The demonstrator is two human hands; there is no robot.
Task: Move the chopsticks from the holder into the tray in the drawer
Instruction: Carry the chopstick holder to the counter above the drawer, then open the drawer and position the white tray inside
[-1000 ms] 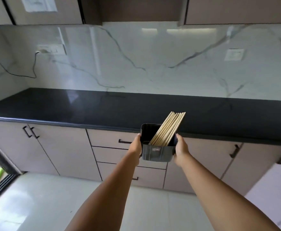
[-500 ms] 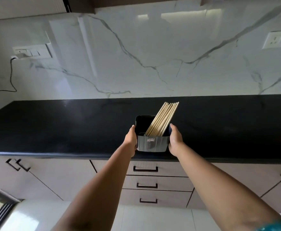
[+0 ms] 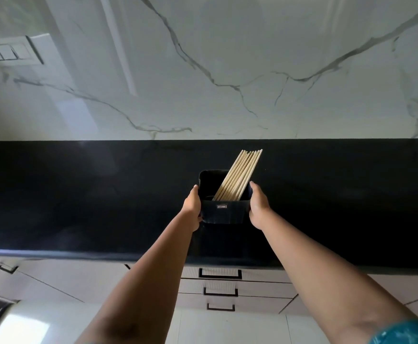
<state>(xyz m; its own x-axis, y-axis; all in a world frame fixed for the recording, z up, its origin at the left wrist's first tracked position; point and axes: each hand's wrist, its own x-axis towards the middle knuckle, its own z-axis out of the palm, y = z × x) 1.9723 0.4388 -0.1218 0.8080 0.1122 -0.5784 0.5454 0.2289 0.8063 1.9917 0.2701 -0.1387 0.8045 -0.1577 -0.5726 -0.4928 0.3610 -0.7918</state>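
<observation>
Both hands — left hand [image 3: 192,204], right hand [image 3: 259,204] — clasping the holder [image 3: 224,211] (chopsticks [image 3: 240,177] inside) over bare black counter [image 3: 79,194].

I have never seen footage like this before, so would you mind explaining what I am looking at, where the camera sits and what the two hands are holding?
There is no machine here: a person wears one wide-angle camera on the head, so you look forward and down along both bare arms. That is the only view.

The left hand and the right hand press against opposite sides of a dark rectangular holder. A bundle of pale wooden chopsticks stands in it, leaning to the right, their tops sticking out above the rim.

The holder is over a black countertop; whether it rests on it or is just above it, I cannot tell. Nothing else shows on the countertop. Behind is a white marble wall with a switch plate. Below are three stacked drawers, all shut, so no tray is visible yet.
</observation>
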